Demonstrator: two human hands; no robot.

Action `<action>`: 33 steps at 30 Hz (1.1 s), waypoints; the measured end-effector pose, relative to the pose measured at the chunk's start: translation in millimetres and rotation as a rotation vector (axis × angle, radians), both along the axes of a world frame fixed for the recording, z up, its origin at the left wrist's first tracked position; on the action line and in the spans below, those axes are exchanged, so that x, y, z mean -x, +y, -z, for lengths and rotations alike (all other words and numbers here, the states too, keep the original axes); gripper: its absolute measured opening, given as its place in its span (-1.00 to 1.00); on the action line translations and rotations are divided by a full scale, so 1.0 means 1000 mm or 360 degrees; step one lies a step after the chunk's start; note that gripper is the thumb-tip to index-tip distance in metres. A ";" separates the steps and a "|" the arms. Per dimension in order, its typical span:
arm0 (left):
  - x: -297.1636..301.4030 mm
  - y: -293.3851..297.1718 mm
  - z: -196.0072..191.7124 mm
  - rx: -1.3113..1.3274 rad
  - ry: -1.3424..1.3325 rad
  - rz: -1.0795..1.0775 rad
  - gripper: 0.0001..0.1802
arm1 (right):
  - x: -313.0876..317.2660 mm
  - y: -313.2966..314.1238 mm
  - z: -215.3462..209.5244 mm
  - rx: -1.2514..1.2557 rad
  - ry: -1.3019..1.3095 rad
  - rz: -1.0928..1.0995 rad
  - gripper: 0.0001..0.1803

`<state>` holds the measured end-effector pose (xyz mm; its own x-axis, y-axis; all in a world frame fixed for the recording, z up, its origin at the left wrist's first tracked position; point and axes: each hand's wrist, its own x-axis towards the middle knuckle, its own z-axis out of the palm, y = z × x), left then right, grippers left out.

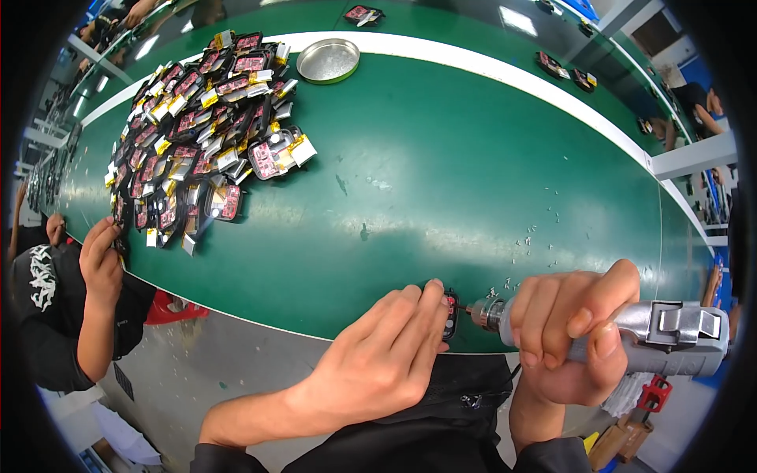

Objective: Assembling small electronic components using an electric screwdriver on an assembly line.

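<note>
My right hand (572,323) is wrapped round a grey electric screwdriver (682,351), held nearly level and pointing left. Its bit reaches a small black device housing (450,319) at the table's near edge. Over that housing lies my left hand (378,355), fingers together and holding it from the left, so most of it is hidden. Just beyond the screwdriver's tip are several loose small screws (509,284), scattered on the green table (410,213).
A large heap of black device housings (189,150) with red circuit boards and silver battery pouches covers the far left. Behind it stands a round metal tin (328,61). A co-worker's hand (101,256) is at the heap's left edge. More housings (552,65) lie beyond the white strip.
</note>
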<state>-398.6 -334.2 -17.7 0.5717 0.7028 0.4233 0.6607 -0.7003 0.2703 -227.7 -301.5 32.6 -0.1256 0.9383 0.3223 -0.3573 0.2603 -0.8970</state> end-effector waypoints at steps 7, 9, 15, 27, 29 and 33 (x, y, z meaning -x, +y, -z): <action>0.001 0.002 -0.001 -0.0017 0.0004 0.0012 -0.54 | 0.005 0.001 -0.004 0.0030 -0.0066 0.0018 -0.78; 0.003 0.002 -0.002 -0.0018 0.0005 0.0019 -0.54 | 0.011 0.004 -0.007 0.0022 -0.0150 -0.0060 -0.77; 0.004 -0.002 -0.016 0.0031 0.0118 0.0074 -0.67 | 0.018 0.011 -0.018 -0.0013 -0.0659 -0.0129 -0.76; 0.000 -0.005 -0.004 -0.0100 0.0055 0.0026 -0.66 | 0.025 0.014 -0.015 -0.0078 -0.0617 -0.0022 -0.83; 0.000 -0.006 -0.005 -0.0089 0.0061 0.0025 -0.64 | 0.023 0.013 -0.013 -0.0077 -0.0603 -0.0012 -0.82; -0.001 -0.006 -0.009 -0.0015 0.0056 0.0045 -0.59 | 0.020 0.012 -0.010 -0.0034 -0.0467 0.0021 -0.81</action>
